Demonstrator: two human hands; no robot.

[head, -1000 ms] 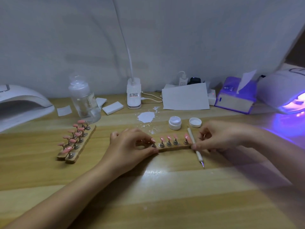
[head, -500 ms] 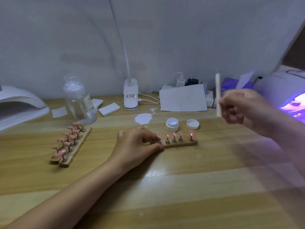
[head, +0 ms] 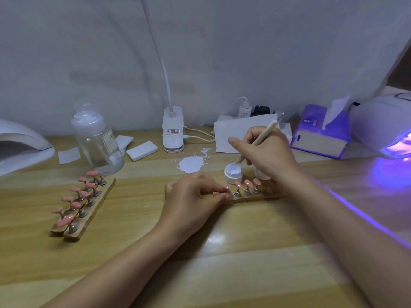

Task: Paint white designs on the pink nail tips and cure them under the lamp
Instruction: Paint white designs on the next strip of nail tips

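A wooden strip (head: 251, 198) with several pink nail tips (head: 248, 182) on metal pegs lies at the table's centre. My left hand (head: 191, 198) grips its left end with thumb and fingertips. My right hand (head: 264, 152) holds a cream nail brush (head: 263, 135) like a pen, its tip down at the open white jar of paint (head: 232, 173) just behind the strip. The jar's lid is mostly hidden behind my right hand. Two more strips of pink tips (head: 77, 203) lie to the left.
A lit UV lamp (head: 387, 127) glows violet at the right edge; another lamp (head: 20, 145) sits at the left, unlit. A clear bottle (head: 97, 138), white pads (head: 142, 150), a paint smear (head: 191, 163), a clip lamp base (head: 173, 132), paper (head: 235, 132) and a purple tissue box (head: 320, 132) line the back.
My right hand lifted the brush off the table by the strip, raised it in the air, then brought its tip down to the white jar. My left hand kept its hold on the strip.
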